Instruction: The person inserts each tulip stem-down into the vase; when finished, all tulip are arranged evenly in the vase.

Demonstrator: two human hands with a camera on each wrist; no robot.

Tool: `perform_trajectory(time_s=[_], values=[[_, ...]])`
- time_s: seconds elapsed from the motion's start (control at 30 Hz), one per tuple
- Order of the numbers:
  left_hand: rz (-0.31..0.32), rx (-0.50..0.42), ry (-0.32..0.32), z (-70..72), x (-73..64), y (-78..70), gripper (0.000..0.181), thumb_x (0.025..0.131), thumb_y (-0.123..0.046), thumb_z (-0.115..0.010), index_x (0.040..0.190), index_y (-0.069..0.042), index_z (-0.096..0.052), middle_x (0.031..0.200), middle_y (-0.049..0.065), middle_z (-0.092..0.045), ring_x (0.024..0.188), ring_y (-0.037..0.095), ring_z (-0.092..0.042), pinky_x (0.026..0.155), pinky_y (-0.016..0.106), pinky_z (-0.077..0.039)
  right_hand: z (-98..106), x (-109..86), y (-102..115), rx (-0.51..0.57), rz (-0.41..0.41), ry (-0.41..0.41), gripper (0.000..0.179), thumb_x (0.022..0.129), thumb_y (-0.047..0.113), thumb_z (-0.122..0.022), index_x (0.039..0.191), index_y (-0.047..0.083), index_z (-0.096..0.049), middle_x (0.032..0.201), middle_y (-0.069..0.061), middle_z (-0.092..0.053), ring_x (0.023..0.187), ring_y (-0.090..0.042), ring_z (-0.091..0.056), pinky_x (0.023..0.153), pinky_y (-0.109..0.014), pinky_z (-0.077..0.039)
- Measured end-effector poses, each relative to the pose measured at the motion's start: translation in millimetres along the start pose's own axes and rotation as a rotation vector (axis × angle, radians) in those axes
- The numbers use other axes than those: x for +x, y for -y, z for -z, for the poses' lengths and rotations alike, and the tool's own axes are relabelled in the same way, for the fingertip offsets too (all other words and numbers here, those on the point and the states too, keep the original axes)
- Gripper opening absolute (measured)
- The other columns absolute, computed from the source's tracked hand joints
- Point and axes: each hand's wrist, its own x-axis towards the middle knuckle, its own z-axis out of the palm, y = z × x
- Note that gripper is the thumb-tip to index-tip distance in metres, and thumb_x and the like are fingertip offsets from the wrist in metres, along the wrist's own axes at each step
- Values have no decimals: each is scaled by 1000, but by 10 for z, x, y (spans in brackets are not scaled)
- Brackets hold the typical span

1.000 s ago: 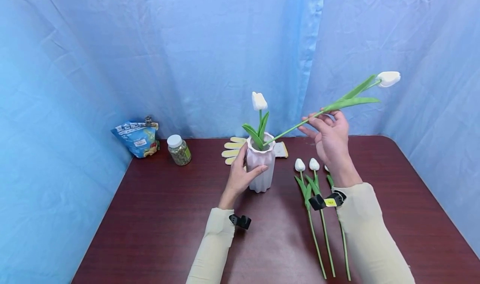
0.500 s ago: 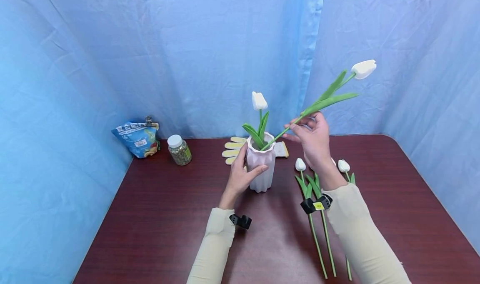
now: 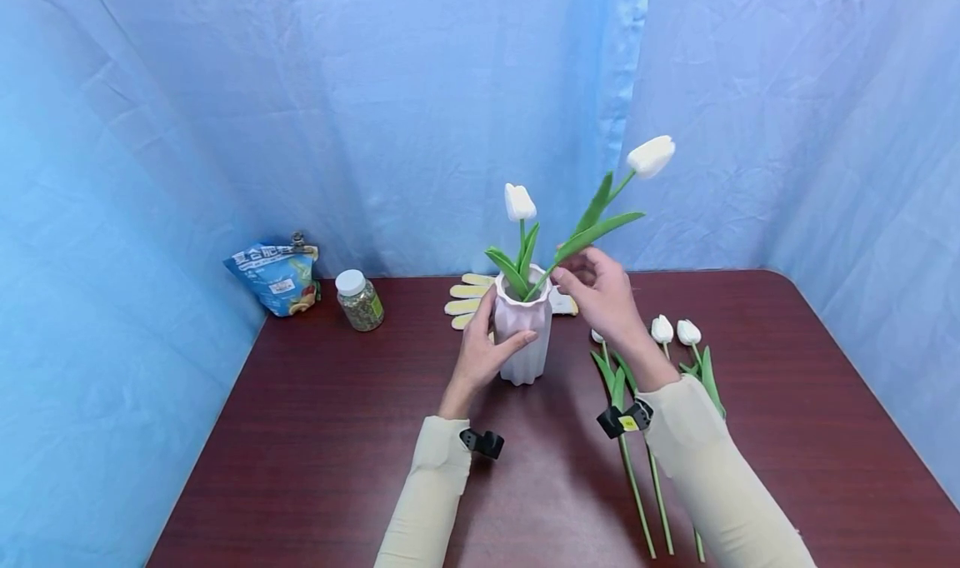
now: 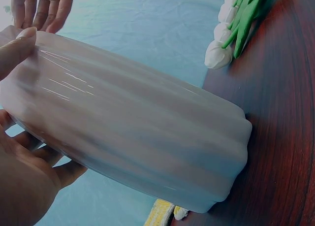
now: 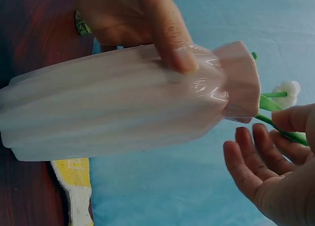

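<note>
A pale pink fluted vase [image 3: 523,343] stands upright on the dark red table. My left hand [image 3: 483,351] grips its side, thumb across the front, as the left wrist view also shows. One white tulip [image 3: 520,202] stands in the vase with its green leaves over the rim. Just right of the mouth, my right hand [image 3: 600,293] pinches the stem of a second white tulip [image 3: 651,156], which leans to the right with its lower stem inside the vase. In the right wrist view the right hand [image 5: 275,172] is close to the scalloped rim, its other fingers loosely curled.
Several white tulips [image 3: 688,332] lie on the table at the right, partly under the right forearm. A white and yellow work glove [image 3: 467,307] lies behind the vase. Further left are a white-lidded jar [image 3: 360,301] and a clipped blue bag [image 3: 279,281]. Blue curtains surround the table.
My right hand has moved left and down toward the vase, and its tulip has slid deeper into the mouth and become more upright. The left hand and vase have stayed put.
</note>
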Motion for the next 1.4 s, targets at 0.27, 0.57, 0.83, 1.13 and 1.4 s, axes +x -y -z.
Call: perform_trajectory(time_s=[0.27,0.57,0.83,1.13,1.4], values=[[-6,1,-3,-3,-1,-8,88,83,-23,-83,156,-19,-34,151,9,-51,133,26,-55,106,47,-47,29,-38,-50,-123,-31,18,39,97,11,-63,134,3,-59,109,-21,-70,85,-1,-64,78,-16,-51],[22,5,-10,-12,3,-18,88,83,-18,-82,157,-18,-34,152,8,-50,133,27,-55,107,48,-46,146,-109,-100,-103,-87,9,43,98,18,-63,139,9,-57,117,-19,-68,91,0,-65,77,-18,-50],[15,1,-8,-10,-4,-30,89,83,-18,-82,157,-18,-33,153,8,-49,133,28,-55,108,50,-46,336,-175,-109,-23,-55,-28,42,97,13,-65,137,3,-57,100,7,-69,83,7,-66,77,-17,-56],[6,-2,-7,-11,-2,-17,88,84,-16,-81,157,-16,-33,154,10,-47,136,28,-53,109,51,-45,615,-250,-135,-3,-19,-86,42,98,12,-63,137,0,-54,95,20,-66,86,7,-68,77,-16,-57],[2,-9,-7,-13,1,-5,87,84,-13,-80,157,-15,-33,154,11,-47,138,29,-51,110,52,-44,906,-339,-242,18,-23,-146,36,98,10,-63,133,11,-57,97,18,-67,85,6,-68,75,-15,-57]])
